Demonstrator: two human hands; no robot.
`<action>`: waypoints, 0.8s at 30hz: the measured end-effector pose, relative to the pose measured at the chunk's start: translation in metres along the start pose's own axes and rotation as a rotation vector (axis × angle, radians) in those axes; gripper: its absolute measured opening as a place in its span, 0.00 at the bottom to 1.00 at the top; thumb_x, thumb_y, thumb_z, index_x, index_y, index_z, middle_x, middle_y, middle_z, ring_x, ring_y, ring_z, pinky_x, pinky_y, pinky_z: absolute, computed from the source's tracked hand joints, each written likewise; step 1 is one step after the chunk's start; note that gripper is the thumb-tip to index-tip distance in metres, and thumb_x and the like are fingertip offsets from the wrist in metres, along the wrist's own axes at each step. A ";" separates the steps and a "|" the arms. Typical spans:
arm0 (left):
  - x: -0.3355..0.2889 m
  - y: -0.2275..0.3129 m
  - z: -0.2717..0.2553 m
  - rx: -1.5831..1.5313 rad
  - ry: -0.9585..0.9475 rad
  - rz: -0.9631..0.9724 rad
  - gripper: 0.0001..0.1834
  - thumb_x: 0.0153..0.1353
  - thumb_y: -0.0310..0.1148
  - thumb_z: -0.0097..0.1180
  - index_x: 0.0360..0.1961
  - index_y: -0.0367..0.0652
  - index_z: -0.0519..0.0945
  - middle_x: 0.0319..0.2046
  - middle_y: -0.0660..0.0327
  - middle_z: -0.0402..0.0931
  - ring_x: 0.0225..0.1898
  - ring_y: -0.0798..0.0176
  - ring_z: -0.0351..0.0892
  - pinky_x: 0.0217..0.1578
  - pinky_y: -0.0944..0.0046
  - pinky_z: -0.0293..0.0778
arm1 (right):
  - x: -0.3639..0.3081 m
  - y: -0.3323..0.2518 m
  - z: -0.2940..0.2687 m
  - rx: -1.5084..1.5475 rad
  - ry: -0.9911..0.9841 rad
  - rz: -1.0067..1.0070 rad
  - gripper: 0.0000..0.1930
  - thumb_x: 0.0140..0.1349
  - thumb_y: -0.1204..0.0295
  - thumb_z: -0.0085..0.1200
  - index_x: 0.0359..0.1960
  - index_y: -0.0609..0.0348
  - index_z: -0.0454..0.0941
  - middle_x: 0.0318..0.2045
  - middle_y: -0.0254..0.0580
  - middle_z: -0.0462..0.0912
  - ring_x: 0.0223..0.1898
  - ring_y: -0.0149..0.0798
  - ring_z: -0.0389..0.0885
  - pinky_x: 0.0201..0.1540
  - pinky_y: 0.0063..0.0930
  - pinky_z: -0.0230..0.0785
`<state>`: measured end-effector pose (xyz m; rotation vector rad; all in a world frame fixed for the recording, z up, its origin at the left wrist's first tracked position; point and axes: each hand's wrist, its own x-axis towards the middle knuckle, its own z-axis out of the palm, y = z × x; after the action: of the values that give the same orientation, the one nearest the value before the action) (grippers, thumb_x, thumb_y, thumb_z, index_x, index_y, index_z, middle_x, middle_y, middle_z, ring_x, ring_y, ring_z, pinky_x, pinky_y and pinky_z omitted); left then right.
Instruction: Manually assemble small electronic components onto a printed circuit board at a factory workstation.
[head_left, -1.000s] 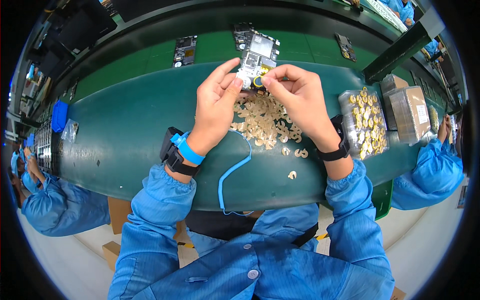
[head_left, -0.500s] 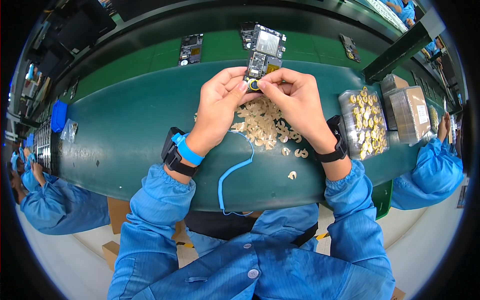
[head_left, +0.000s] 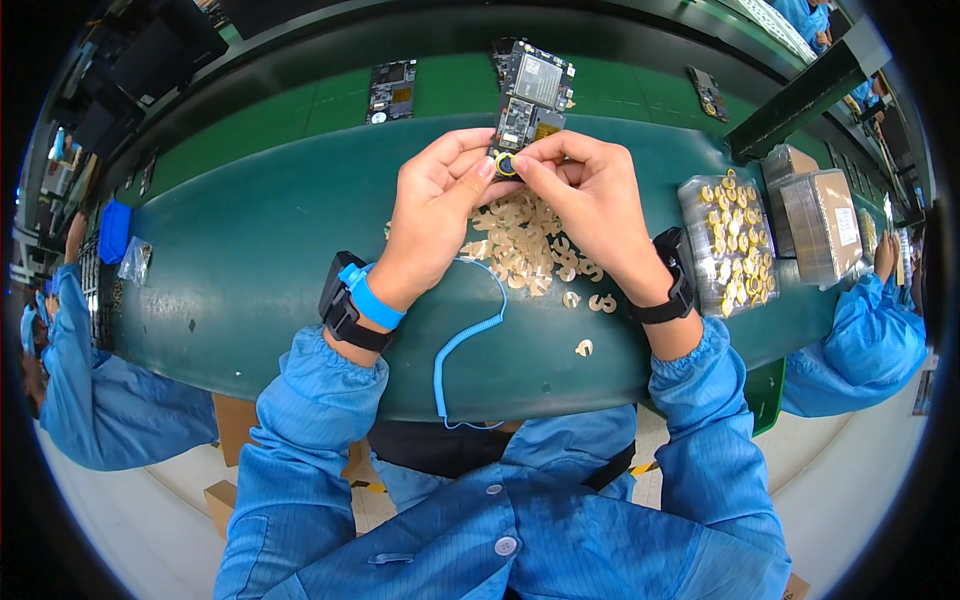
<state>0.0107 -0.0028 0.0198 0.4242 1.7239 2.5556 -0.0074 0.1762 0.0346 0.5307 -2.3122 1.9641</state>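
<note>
A long dark circuit board (head_left: 535, 85) stands tilted over the table, its far end reaching past the table edge. My left hand (head_left: 432, 205) is closed on the board's near end, with the thumb beside a round yellow-rimmed part (head_left: 505, 164). My right hand (head_left: 590, 205) pinches at that round part, thumb and forefinger pressed against its right side. The fingers partly cover it, so its fit on the board cannot be made out. Below both hands spreads a pile of small cream cut-out discs (head_left: 520, 245), several lying loose toward me.
To the right is a clear plastic tray (head_left: 710, 255) of yellow-rimmed round parts, with stacked packs (head_left: 825, 225) beyond. Other circuit boards (head_left: 391, 92) lie on the green belt (head_left: 300, 110) behind. A blue coiled cord (head_left: 440, 370) hangs from my left wrist. Co-workers sit at both sides.
The boards on the belt have shifted slightly right. My hands stay nearly in place at the round part. A co-worker at the far left has raised an arm.
</note>
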 end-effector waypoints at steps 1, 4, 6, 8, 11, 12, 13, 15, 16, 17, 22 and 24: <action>0.000 0.000 0.000 0.004 0.003 -0.001 0.17 0.76 0.23 0.45 0.61 0.26 0.71 0.55 0.47 0.80 0.55 0.58 0.82 0.59 0.58 0.80 | 0.000 -0.001 0.001 0.007 0.002 0.000 0.07 0.66 0.75 0.63 0.36 0.70 0.84 0.25 0.30 0.83 0.24 0.16 0.74 0.26 0.15 0.66; 0.000 0.001 0.000 0.008 -0.001 0.005 0.17 0.76 0.23 0.46 0.61 0.26 0.70 0.55 0.47 0.80 0.55 0.58 0.82 0.59 0.58 0.81 | -0.001 -0.002 0.001 -0.004 0.006 -0.007 0.07 0.65 0.75 0.63 0.35 0.69 0.84 0.24 0.29 0.82 0.23 0.16 0.72 0.25 0.15 0.65; 0.000 0.000 0.001 0.005 -0.006 0.007 0.17 0.76 0.24 0.46 0.62 0.26 0.70 0.55 0.46 0.80 0.55 0.58 0.82 0.59 0.58 0.80 | -0.001 -0.002 0.001 -0.021 0.008 -0.014 0.07 0.65 0.75 0.64 0.35 0.69 0.84 0.23 0.29 0.82 0.23 0.16 0.71 0.25 0.15 0.64; -0.001 0.000 0.001 0.002 -0.010 0.010 0.17 0.76 0.24 0.45 0.62 0.26 0.69 0.55 0.46 0.80 0.56 0.58 0.82 0.59 0.58 0.80 | -0.001 -0.001 0.001 -0.046 0.016 -0.037 0.06 0.65 0.75 0.64 0.35 0.69 0.84 0.22 0.27 0.80 0.22 0.15 0.69 0.24 0.15 0.62; -0.001 0.000 0.001 0.011 -0.010 0.016 0.17 0.76 0.24 0.45 0.62 0.25 0.69 0.55 0.45 0.80 0.56 0.57 0.82 0.60 0.58 0.80 | -0.001 0.001 0.003 -0.018 0.027 -0.047 0.06 0.65 0.75 0.64 0.34 0.68 0.84 0.21 0.26 0.79 0.22 0.15 0.67 0.24 0.15 0.60; -0.001 -0.001 0.000 0.010 -0.010 0.016 0.17 0.77 0.24 0.45 0.62 0.25 0.68 0.55 0.45 0.80 0.57 0.57 0.82 0.60 0.57 0.80 | -0.001 0.002 0.003 -0.018 0.027 -0.047 0.06 0.65 0.75 0.64 0.34 0.68 0.84 0.21 0.26 0.79 0.22 0.15 0.67 0.24 0.15 0.60; -0.001 -0.002 -0.001 0.009 -0.010 0.016 0.17 0.77 0.25 0.45 0.62 0.25 0.68 0.55 0.45 0.80 0.57 0.57 0.82 0.61 0.57 0.79 | -0.001 0.002 0.004 -0.025 0.027 -0.052 0.06 0.65 0.75 0.64 0.34 0.68 0.84 0.21 0.26 0.79 0.22 0.15 0.67 0.24 0.16 0.60; 0.000 -0.001 0.000 0.004 -0.013 0.015 0.18 0.77 0.25 0.45 0.62 0.25 0.68 0.56 0.45 0.79 0.57 0.57 0.81 0.61 0.57 0.79 | -0.001 0.002 0.004 -0.032 0.027 -0.057 0.06 0.65 0.75 0.64 0.34 0.68 0.83 0.21 0.26 0.79 0.22 0.15 0.67 0.23 0.16 0.60; 0.000 -0.001 0.000 0.000 -0.016 0.014 0.18 0.77 0.25 0.45 0.62 0.25 0.68 0.56 0.45 0.79 0.57 0.56 0.81 0.61 0.57 0.79 | -0.001 0.002 0.004 -0.039 0.032 -0.059 0.06 0.65 0.75 0.64 0.34 0.68 0.83 0.21 0.26 0.78 0.22 0.15 0.67 0.23 0.16 0.60; -0.001 -0.001 0.000 -0.001 -0.016 0.014 0.18 0.77 0.25 0.45 0.62 0.25 0.68 0.56 0.45 0.79 0.57 0.56 0.81 0.61 0.57 0.79 | -0.001 0.002 0.004 -0.046 0.037 -0.060 0.06 0.65 0.75 0.64 0.34 0.68 0.83 0.21 0.26 0.78 0.22 0.15 0.67 0.24 0.16 0.60; -0.001 -0.001 0.000 -0.028 -0.017 -0.008 0.18 0.76 0.25 0.47 0.62 0.27 0.68 0.59 0.45 0.77 0.58 0.54 0.81 0.63 0.53 0.78 | -0.002 0.005 0.006 -0.084 0.068 -0.097 0.06 0.63 0.76 0.65 0.33 0.67 0.84 0.21 0.29 0.78 0.22 0.17 0.67 0.24 0.18 0.60; -0.001 0.000 0.000 -0.029 -0.016 -0.004 0.18 0.76 0.25 0.47 0.62 0.27 0.68 0.58 0.45 0.77 0.58 0.54 0.81 0.63 0.54 0.78 | -0.001 0.005 0.006 -0.114 0.076 -0.120 0.06 0.63 0.76 0.66 0.33 0.67 0.84 0.22 0.30 0.78 0.22 0.18 0.68 0.24 0.19 0.60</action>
<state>0.0115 -0.0029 0.0193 0.4390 1.6789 2.5636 -0.0066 0.1711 0.0280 0.5615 -2.2726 1.7565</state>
